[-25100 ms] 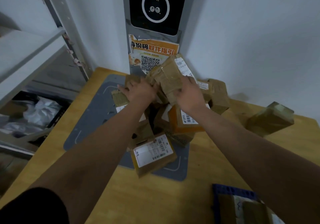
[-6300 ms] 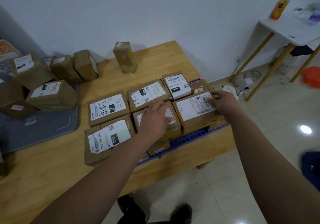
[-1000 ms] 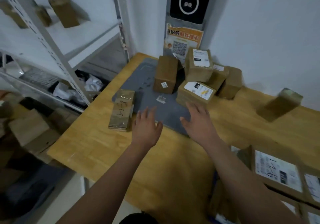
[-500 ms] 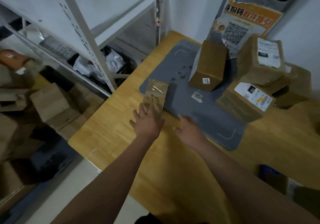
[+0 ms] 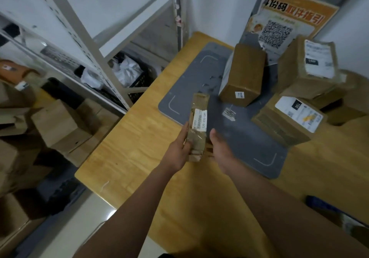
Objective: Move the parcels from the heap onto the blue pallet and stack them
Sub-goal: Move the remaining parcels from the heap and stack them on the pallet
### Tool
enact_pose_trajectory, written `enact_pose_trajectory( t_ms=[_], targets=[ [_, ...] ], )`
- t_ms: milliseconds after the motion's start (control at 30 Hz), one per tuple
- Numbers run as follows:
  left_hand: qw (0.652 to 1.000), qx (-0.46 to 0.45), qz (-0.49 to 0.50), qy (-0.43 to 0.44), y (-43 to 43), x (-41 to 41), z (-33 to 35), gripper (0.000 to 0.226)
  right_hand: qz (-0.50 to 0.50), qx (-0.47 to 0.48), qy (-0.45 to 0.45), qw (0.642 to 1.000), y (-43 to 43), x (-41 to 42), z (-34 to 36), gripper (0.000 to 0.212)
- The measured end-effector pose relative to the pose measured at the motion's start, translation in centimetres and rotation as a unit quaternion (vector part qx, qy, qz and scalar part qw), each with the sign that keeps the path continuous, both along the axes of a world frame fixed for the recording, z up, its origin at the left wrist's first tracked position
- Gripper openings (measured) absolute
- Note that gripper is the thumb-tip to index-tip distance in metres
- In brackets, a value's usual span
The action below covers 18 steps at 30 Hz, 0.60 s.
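A slim taped brown parcel (image 5: 198, 124) with a white label stands on edge, tilted up from the wooden table (image 5: 139, 158) at the grey mat's (image 5: 249, 138) near-left corner. My left hand (image 5: 179, 150) grips its left side near the lower end. My right hand (image 5: 219, 148) lies against its right side, fingers hidden behind it. The heap stays at the back right: an upright brown parcel (image 5: 242, 76), a labelled parcel marked 130 (image 5: 289, 122), and another labelled one (image 5: 311, 66) leaning above it. A corner of the blue pallet (image 5: 321, 205) shows at the lower right.
A white metal shelf rack (image 5: 89, 44) stands left of the table, with a black crate of white bags (image 5: 129, 74) under it. Cardboard boxes (image 5: 60, 126) pile on the floor at the left. An orange QR poster (image 5: 287, 20) hangs on the post behind the heap.
Both hands reached the slim parcel that lay flat at the mat's left edge. It has been tipped up on edge between them, label now facing me. The view has dipped closer.
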State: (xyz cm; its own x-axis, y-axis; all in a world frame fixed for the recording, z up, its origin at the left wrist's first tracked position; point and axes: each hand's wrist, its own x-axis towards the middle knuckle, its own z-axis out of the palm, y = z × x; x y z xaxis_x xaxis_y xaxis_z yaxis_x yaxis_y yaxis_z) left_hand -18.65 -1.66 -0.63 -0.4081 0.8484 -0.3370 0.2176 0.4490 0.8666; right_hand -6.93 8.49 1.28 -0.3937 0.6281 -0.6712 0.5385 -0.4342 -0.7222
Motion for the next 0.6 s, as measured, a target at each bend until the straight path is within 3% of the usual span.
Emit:
enact_pose_trajectory(
  t_ms=[100,267,300,433,533,600],
  targets=[
    [1.0,0.012,-0.014,-0.021,0.4,1.6,0.5,0.057,0.0,-0.006,0.043,0.999,0.4,0.9,1.4,0.045],
    [0.993,0.058,0.03,-0.098,1.1,3.6,2.0,0.053,-0.107,-0.048,0.101,0.988,0.4,3.5,1.9,0.084],
    [0.992,0.063,0.034,-0.107,1.2,4.1,2.3,0.049,-0.114,-0.038,0.103,0.987,0.5,4.0,2.2,0.086],
    [0.992,0.064,0.049,-0.1,1.6,6.0,3.5,0.071,-0.126,0.042,0.066,0.989,0.7,5.9,3.8,0.085],
    [0.992,0.069,0.046,-0.09,2.6,7.8,5.0,0.039,-0.136,0.092,0.055,0.985,0.6,8.0,4.9,0.05],
    [0.993,0.087,0.026,-0.077,3.1,9.4,6.5,0.034,-0.16,0.135,0.05,0.977,0.7,9.8,5.8,0.038]
  ],
)
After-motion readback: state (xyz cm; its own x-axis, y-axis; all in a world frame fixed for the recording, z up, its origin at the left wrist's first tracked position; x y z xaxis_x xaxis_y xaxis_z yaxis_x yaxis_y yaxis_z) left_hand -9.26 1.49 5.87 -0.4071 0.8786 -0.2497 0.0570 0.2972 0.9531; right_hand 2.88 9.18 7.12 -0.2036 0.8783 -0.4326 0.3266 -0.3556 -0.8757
